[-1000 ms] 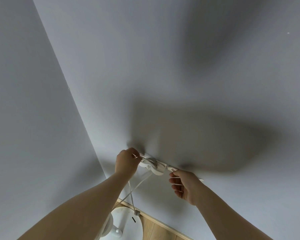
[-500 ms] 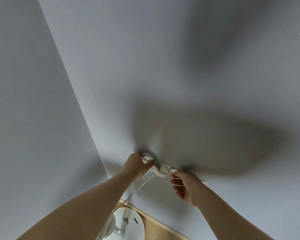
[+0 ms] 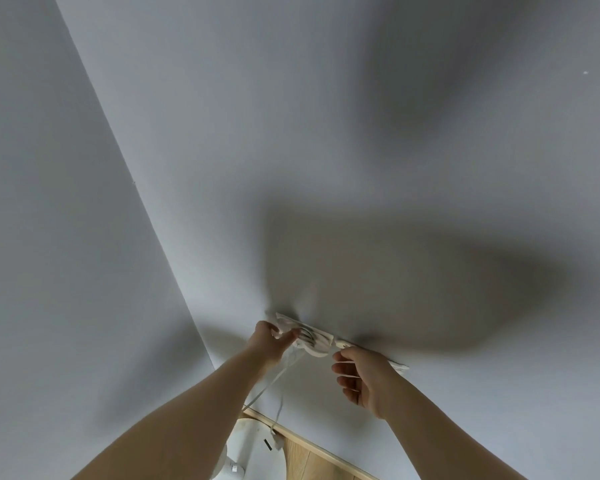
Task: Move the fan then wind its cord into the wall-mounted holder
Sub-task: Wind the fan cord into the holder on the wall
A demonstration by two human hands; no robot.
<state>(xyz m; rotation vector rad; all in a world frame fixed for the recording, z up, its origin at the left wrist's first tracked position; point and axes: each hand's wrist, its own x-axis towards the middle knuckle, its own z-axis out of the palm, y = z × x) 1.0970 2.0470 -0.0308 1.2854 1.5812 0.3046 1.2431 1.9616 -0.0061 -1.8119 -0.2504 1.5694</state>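
A white holder [image 3: 314,341] is fixed low on the grey wall, with several turns of white cord wound on it. My left hand [image 3: 269,342] pinches the cord at the holder's left end. From there the white cord [image 3: 274,381] hangs slack down to the white fan base [image 3: 257,452] on the floor. My right hand [image 3: 362,379] sits at the holder's right side, fingers curled, with strands of cord running across them. Whether it grips them tightly I cannot tell.
Two grey walls meet in a corner [image 3: 174,271] left of the holder. A pale wood skirting [image 3: 312,445] runs along the wall's foot above a wooden floor [image 3: 312,467]. My shadow falls on the wall above the holder.
My left hand has swung from the holder's upper left end down to its lower left side, carrying the cord along. The right hand has stayed in place.
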